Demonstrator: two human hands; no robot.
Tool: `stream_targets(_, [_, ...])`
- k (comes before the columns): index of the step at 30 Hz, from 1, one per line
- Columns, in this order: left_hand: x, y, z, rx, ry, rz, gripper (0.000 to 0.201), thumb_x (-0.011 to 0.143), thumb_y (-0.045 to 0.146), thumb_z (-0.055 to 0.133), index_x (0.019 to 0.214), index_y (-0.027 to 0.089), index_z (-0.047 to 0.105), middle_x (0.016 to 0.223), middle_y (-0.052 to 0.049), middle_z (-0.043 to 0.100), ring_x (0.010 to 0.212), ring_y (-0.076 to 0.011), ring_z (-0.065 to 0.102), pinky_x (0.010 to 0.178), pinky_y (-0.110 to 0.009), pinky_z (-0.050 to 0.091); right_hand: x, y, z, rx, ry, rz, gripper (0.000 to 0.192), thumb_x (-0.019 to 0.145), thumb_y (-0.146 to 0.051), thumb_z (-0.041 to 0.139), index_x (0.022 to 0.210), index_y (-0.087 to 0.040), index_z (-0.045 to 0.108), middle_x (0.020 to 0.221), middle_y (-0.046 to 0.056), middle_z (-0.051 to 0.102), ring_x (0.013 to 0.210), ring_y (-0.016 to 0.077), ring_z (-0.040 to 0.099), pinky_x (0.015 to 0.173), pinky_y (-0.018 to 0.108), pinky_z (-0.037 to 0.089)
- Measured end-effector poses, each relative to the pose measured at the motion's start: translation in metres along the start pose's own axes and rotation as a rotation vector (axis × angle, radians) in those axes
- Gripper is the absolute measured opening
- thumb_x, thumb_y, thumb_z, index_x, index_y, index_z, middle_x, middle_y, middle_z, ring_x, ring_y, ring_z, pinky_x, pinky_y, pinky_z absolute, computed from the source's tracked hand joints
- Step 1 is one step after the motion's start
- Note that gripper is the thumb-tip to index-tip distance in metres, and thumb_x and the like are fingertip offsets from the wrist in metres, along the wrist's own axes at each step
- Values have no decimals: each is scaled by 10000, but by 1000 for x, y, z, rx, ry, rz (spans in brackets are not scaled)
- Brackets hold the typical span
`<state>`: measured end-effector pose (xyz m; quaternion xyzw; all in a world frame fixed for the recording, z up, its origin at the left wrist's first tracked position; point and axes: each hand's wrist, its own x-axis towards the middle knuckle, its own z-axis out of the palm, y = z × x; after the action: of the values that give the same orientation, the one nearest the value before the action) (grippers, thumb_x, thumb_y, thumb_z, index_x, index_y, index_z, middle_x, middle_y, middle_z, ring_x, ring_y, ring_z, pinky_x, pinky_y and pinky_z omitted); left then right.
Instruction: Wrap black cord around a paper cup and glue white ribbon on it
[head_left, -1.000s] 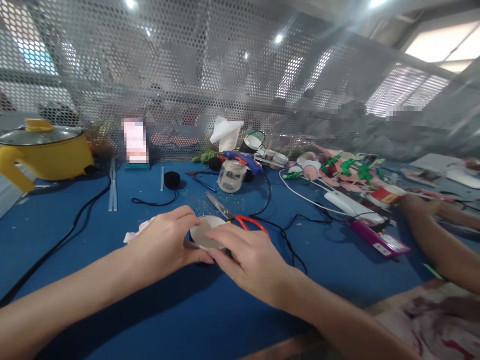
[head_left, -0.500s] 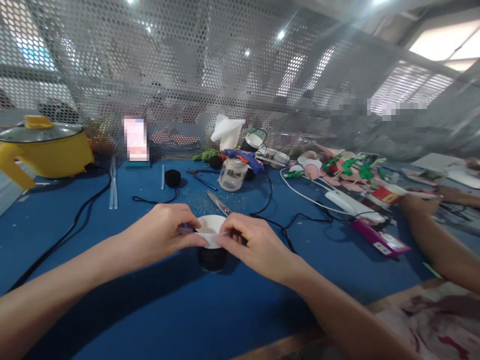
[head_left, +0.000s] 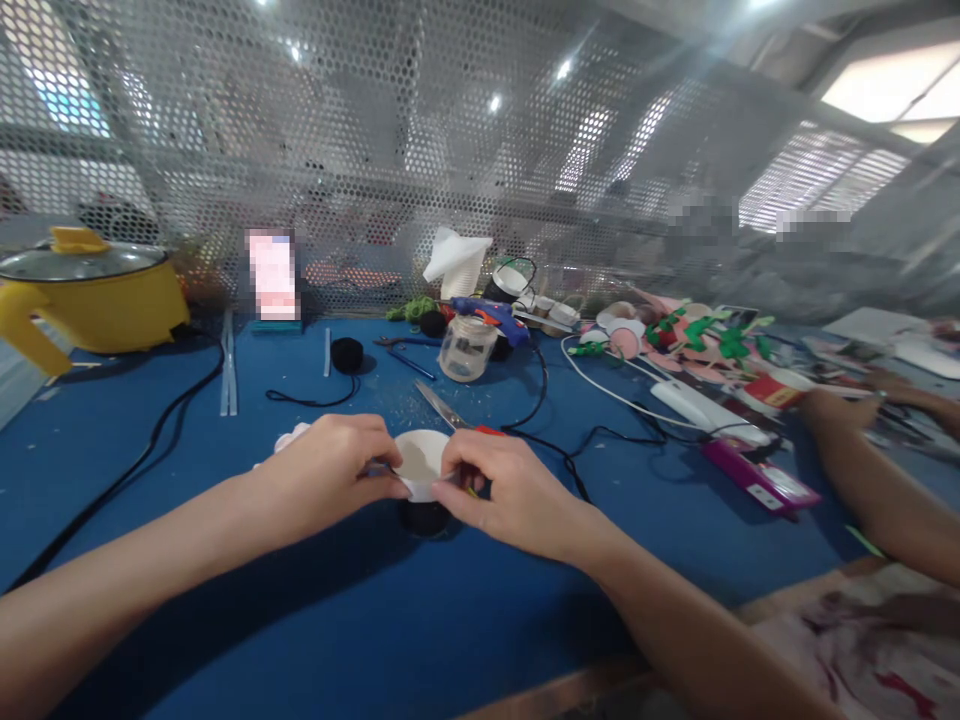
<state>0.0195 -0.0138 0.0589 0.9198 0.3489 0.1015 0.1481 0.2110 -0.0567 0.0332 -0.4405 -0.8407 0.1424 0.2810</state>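
A small cup [head_left: 422, 470], white at the rim and inside and black around its lower body, stands on the blue table [head_left: 225, 620] in front of me. My left hand [head_left: 330, 475] pinches its left rim. From the right, my right hand [head_left: 502, 490] pinches a pale strip of tape or paper against the rim. Orange-handled scissors [head_left: 442, 408] lie just behind the cup, their handles mostly hidden by my right hand. A crumpled white scrap [head_left: 289, 438] peeks out behind my left hand.
A yellow lidded pot [head_left: 90, 295] stands at far left with black cables [head_left: 150, 440] running forward. A clear jar [head_left: 466, 348], blue glue gun [head_left: 491, 318], black thread spool [head_left: 346, 355] and green-pink craft pieces [head_left: 697, 340] lie behind. Another person's arm [head_left: 877, 490] rests at right, near a magenta box [head_left: 754, 478].
The cup went from tipped under my hands to standing upright. My fingers have closed in on its rim and now pinch the pale strip against it.
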Motion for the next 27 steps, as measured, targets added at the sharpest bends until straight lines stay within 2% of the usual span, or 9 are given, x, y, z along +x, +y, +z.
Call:
stream_targets(2, [0, 0, 4, 28, 10, 8, 108, 739, 232, 592, 757, 143, 650, 702, -21, 599, 609, -127, 562, 556, -216, 390, 0, 0, 1, -74, -32, -18, 109, 758, -190, 545, 663, -158, 503, 642, 9, 549, 573, 108, 483, 552, 230, 396])
stream_targets(4, [0, 1, 7, 62, 23, 14, 106, 744, 232, 591, 746, 139, 643, 691, -21, 600, 606, -132, 567, 540, -218, 381, 0, -2, 1, -183, -9, -58, 84, 762, -209, 538, 702, -150, 540, 705, 45, 590, 640, 146, 491, 612, 273, 408])
stream_targets(6, [0, 2, 9, 100, 19, 26, 113, 752, 237, 585, 751, 135, 636, 691, -26, 600, 605, -140, 573, 528, -223, 378, 0, -6, 2, -267, 43, -109, 114, 766, -236, 529, 808, -138, 570, 804, 81, 619, 738, 190, 491, 685, 323, 403])
stream_targets(8, [0, 4, 10, 126, 8, 55, 111, 760, 232, 577, 758, 134, 629, 709, -33, 602, 617, -148, 580, 543, -233, 394, 2, -11, 3, -291, 50, -128, 228, 765, -254, 524, 946, -118, 554, 864, 99, 619, 792, 212, 489, 711, 347, 390])
stream_targets(10, [0, 8, 11, 143, 13, 97, 94, 768, 210, 567, 773, 133, 621, 732, -40, 607, 653, -159, 587, 584, -252, 415, 4, -15, 3, -290, -13, -110, 250, 753, -258, 528, 956, -113, 535, 829, 89, 611, 768, 208, 498, 690, 346, 380])
stream_targets(15, [-3, 18, 15, 216, 76, 224, 66, 771, 172, 560, 747, 130, 604, 735, -40, 616, 667, -164, 577, 603, -276, 415, 9, -20, -2, -221, -223, -46, 81, 696, -212, 546, 736, -169, 490, 731, 23, 575, 662, 156, 488, 618, 286, 356])
stream_targets(19, [-5, 20, 18, 280, 110, 289, 83, 782, 176, 547, 740, 128, 601, 713, -42, 605, 615, -156, 555, 551, -273, 399, 10, -19, -6, -172, -259, 7, 121, 670, -220, 590, 701, -173, 483, 698, 11, 559, 635, 145, 484, 569, 257, 352])
stream_targets(23, [-6, 17, 19, 233, 99, 312, 89, 792, 151, 520, 831, 132, 597, 769, -52, 609, 677, -170, 582, 577, -274, 421, 8, -16, -8, -118, -264, 44, 203, 699, -290, 628, 822, -166, 523, 795, 31, 592, 726, 165, 531, 612, 265, 383])
stream_targets(27, [-6, 15, 11, 95, 25, 221, 181, 773, 100, 505, 934, 157, 562, 877, -56, 625, 760, -167, 601, 639, -261, 444, 7, -11, -9, -73, -250, 45, 289, 687, -293, 656, 919, -174, 531, 874, 34, 620, 786, 174, 559, 656, 277, 397])
